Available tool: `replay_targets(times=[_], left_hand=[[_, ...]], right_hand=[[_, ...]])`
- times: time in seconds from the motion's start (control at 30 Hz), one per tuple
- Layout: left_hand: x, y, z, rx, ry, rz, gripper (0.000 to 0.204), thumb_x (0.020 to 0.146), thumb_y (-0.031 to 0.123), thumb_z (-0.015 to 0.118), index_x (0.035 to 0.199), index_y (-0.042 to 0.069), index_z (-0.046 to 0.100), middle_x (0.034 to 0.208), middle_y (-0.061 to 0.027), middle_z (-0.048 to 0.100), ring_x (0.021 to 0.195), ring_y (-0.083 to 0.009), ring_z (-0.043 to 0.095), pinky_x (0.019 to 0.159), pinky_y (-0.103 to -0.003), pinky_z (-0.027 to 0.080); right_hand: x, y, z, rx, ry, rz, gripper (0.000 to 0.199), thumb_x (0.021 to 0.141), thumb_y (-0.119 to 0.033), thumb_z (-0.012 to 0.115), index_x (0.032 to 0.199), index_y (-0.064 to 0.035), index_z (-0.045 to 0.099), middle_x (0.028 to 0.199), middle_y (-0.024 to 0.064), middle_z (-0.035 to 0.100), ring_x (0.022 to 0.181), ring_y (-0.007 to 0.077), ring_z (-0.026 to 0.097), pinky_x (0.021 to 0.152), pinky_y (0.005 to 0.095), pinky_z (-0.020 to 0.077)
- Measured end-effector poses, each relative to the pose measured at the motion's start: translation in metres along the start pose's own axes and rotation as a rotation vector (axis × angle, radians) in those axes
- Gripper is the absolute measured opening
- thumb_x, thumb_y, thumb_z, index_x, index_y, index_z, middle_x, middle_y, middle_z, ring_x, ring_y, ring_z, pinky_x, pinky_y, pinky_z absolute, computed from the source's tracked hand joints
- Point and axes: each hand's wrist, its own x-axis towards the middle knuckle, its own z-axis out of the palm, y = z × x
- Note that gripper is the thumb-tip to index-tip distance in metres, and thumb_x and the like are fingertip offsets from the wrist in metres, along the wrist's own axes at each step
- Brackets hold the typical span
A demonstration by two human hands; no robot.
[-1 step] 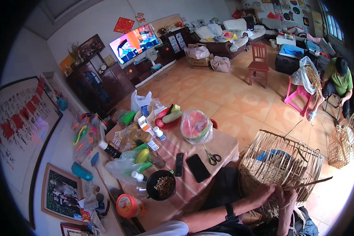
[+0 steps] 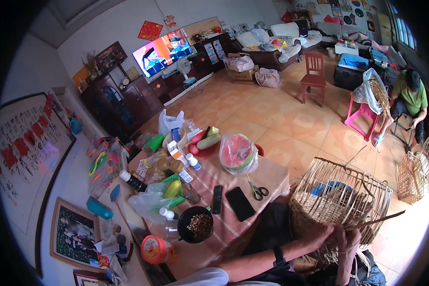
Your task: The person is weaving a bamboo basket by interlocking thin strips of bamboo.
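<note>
A half-woven bamboo basket (image 2: 341, 195), with open upright ribs above a dense woven band, stands in front of me at the lower right. My left hand (image 2: 321, 234) grips the woven band at the basket's near side; a black watch sits on that wrist. My right hand (image 2: 350, 237) is close beside it, closed on a thin dark bamboo strip (image 2: 383, 218) that sticks out to the right. Both hands touch the basket, and my fingers are partly hidden in the weave.
To my left a cluttered table (image 2: 271, 176) holds a wrapped watermelon half (image 2: 236, 152), scissors (image 2: 258, 190), a black phone (image 2: 239, 203), a remote (image 2: 217, 199) and a black bowl of seeds (image 2: 198, 226). A person in a green shirt (image 2: 410, 97) sits at the far right near another basket (image 2: 412, 176).
</note>
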Motion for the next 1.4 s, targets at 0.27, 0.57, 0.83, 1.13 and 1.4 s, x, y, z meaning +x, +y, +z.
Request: replay_targets(times=[0.27,0.57,0.83,1.13,1.4], left_hand=[[0.005,-0.026,0.021,0.819,0.190,0.348,0.037,0.094,0.012,0.061,0.128,-0.001,0.055,0.092,-0.0142,0.063,0.083,-0.0322,0.063,0.078,-0.040,0.053],[0.006,-0.038,0.035,1.126,0.118,0.319,0.068,0.076,0.018,0.074,0.134,-0.008,0.050,0.112,-0.0221,0.059,0.102,-0.0353,0.057,0.091,-0.045,0.046],[0.003,-0.047,0.040,1.292,0.189,0.448,0.054,0.070,0.017,0.076,0.117,-0.005,0.057,0.109,-0.0227,0.061,0.105,-0.0371,0.059,0.090,-0.045,0.047],[0.011,-0.043,0.019,0.785,-0.011,0.214,0.041,0.078,0.022,0.077,0.108,0.000,0.061,0.113,-0.0220,0.057,0.111,-0.0396,0.054,0.099,-0.049,0.042],[0.021,-0.015,0.014,0.753,-0.046,0.132,0.033,0.103,0.032,0.050,0.090,0.003,0.057,0.087,-0.0147,0.057,0.093,-0.0343,0.058,0.090,-0.046,0.042]], right_hand=[[0.012,0.059,-0.041,0.276,0.354,-0.143,0.010,0.097,-0.016,0.068,0.098,-0.0071,0.066,0.073,-0.0021,0.060,0.058,0.0091,0.055,0.051,0.0230,0.0430],[0.044,-0.032,-0.044,0.179,-0.174,0.167,0.014,0.094,-0.013,0.067,0.089,-0.0001,0.069,0.079,0.0047,0.064,0.071,0.0127,0.066,0.057,0.0292,0.0518],[0.027,-0.023,-0.026,-0.394,-0.087,-0.394,0.005,0.084,0.000,0.062,0.087,-0.0008,0.058,0.078,0.0209,0.058,0.069,0.0414,0.059,0.059,0.0486,0.0440],[0.009,-0.018,-0.020,-0.180,0.053,-0.273,0.043,0.078,0.009,0.062,0.120,-0.0008,0.059,0.078,0.0128,0.061,0.064,0.0252,0.061,0.058,0.0368,0.0477],[-0.033,-0.007,-0.043,0.869,0.000,0.325,0.028,0.091,0.000,0.062,0.118,-0.0007,0.056,0.092,0.0050,0.066,0.072,0.0129,0.065,0.063,0.0245,0.0534]])
